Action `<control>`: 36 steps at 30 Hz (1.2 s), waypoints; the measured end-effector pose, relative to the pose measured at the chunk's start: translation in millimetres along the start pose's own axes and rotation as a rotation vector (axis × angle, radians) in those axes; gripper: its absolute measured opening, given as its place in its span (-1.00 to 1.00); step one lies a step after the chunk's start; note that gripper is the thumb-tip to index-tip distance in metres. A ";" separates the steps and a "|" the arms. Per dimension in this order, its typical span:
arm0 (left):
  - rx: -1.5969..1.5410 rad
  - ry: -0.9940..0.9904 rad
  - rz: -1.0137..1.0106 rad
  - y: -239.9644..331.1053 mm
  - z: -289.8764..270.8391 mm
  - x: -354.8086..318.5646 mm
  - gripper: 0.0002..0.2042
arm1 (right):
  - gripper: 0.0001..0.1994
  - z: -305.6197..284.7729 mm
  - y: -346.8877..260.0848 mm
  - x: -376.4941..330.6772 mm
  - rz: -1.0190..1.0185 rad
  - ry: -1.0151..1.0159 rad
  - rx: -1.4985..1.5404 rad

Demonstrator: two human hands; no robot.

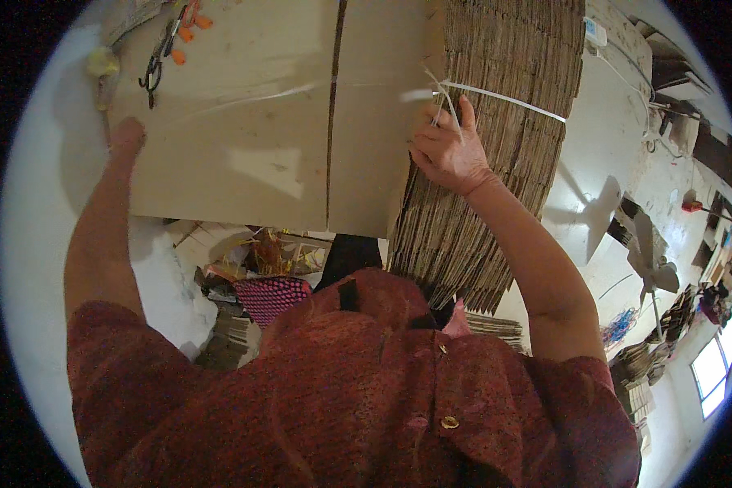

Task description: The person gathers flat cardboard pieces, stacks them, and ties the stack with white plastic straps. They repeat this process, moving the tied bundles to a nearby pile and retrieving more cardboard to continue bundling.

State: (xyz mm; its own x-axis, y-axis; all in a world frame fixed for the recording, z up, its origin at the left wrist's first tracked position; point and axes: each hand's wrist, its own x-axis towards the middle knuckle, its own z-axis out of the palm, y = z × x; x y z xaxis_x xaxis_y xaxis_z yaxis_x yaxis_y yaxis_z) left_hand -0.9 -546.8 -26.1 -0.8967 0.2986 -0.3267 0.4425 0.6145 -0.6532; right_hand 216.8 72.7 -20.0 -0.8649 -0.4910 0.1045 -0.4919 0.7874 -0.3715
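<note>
A tall stack of folded brown cardboard pieces, with their edges up, lies at the right end of the table. A thin white strap runs across it. My right hand rests on the stack's left side, its fingers closed round the strap near a loose knotted-looking end, thumb pointing away from me. My left hand is at the table's far left edge, its fingers hidden. A pale strip stretches over the beige tabletop between the hands.
Black-handled scissors and several small orange pieces lie at the upper left of the table. Below its front edge are a pink-and-black woven item and yellow scraps. A standing fan is at the right.
</note>
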 end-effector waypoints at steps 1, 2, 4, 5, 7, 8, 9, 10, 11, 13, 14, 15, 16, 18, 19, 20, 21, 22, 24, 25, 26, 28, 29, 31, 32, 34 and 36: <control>-0.120 0.099 0.058 42.0 -31.2 16.7 -0.85 | -0.92 0.1 0.4 0.1 0.036 -0.012 0.012; -0.229 0.185 0.114 79.4 -68.6 23.2 -0.82 | -0.93 -1.3 1.5 1.2 0.058 -0.018 0.028; -0.633 0.453 0.221 184.9 -123.0 38.4 -0.72 | -0.93 0.6 -1.0 1.8 0.032 -0.009 0.020; -1.025 0.376 0.158 241.4 -147.6 41.5 -0.69 | -0.94 1.9 -1.6 3.2 0.014 -0.004 0.015; -0.937 0.145 0.340 316.2 -267.8 59.0 -0.62 | -0.94 3.4 3.9 -0.5 0.034 0.048 0.019; -0.900 0.445 0.472 341.0 -272.8 59.5 -0.65 | -0.94 1.7 0.3 1.9 0.010 0.081 0.034; -0.861 0.562 0.402 363.4 -281.4 62.1 -0.66 | -0.94 0.7 0.7 3.7 -0.005 0.070 0.036; -0.825 0.676 0.342 381.2 -289.5 64.9 -0.66 | -0.94 0.3 0.8 3.5 -0.009 0.054 0.038; -0.826 0.435 0.364 386.3 -298.7 68.8 -0.68 | -0.94 -0.5 0.0 3.5 -0.016 0.041 0.043; -0.799 -0.040 0.414 385.1 -315.4 82.0 -0.70 | -0.94 -3.2 1.4 6.5 -0.004 -0.002 0.024; -0.851 -0.115 0.433 383.9 -316.0 85.0 -0.72 | -0.94 -4.2 0.9 7.7 0.007 -0.019 0.016; -0.901 -0.191 0.450 382.2 -315.9 87.3 -0.74 | -0.93 -2.0 1.0 5.9 0.008 -0.009 0.007; -0.951 -0.268 0.465 380.5 -315.2 89.3 -0.76 | -0.90 2.2 1.5 2.3 0.009 0.000 -0.001; -1.054 -0.184 0.451 384.4 -302.4 92.7 -0.80 | -0.88 1.4 2.8 4.0 0.002 0.009 -0.007; -1.108 -0.143 0.442 387.0 -294.1 93.0 -0.81 | -0.88 -0.8 2.1 4.9 0.000 0.006 -0.001; -1.092 -0.163 0.459 383.4 -294.4 91.4 -0.83 | -0.87 -1.7 1.3 2.3 0.000 -0.003 0.009; -1.072 -0.178 0.483 375.4 -299.2 94.1 -0.84 | -0.87 -1.4 2.9 0.7 -0.002 0.003 0.013; -1.052 -0.193 0.507 369.6 -299.9 95.3 -0.85 | -0.87 -0.4 4.5 -0.1 -0.004 0.009 0.018; -1.152 -0.074 0.462 360.4 -279.5 92.8 -0.86 | -0.90 -0.8 2.2 -0.1 0.003 0.013 0.041; -1.199 -0.015 0.437 351.8 -265.7 93.5 -0.86 | -0.92 -3.5 0.5 1.8 0.013 0.006 0.058; -1.127 0.033 0.462 336.0 -250.9 98.4 -0.85 | -0.93 -4.5 -1.7 3.7 0.026 0.000 0.074; -0.965 0.100 0.475 290.6 -216.1 110.8 -0.83 | -0.93 -3.2 -2.0 2.8 0.021 0.011 0.065; -0.856 0.074 0.388 256.3 -195.3 112.1 -0.83 | -0.92 -2.9 -1.3 2.7 0.021 0.017 0.059; -0.609 0.029 0.235 174.0 -148.4 107.5 -0.83 | -0.93 -0.4 -0.3 1.4 0.041 0.012 0.044; -0.500 0.005 0.165 129.5 -124.8 100.0 -0.83 | -0.93 0.5 1.0 1.7 0.050 0.009 0.035; -0.283 -0.058 0.025 43.6 -84.3 66.8 -0.83 | -0.93 2.2 3.5 3.6 0.043 0.019 0.012; -0.154 -0.129 -0.055 -5.3 -58.9 31.4 -0.83 | -0.94 1.1 -1.3 1.6 0.032 0.018 0.020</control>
State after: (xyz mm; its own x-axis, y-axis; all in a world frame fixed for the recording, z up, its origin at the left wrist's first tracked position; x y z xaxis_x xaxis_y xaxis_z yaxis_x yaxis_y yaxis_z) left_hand -31.7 -497.6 7.4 -0.9069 0.1719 -0.3847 0.3783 0.7342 -0.5637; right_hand 216.1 70.5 -20.3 -0.8817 -0.4590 0.1092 -0.4625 0.7949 -0.3927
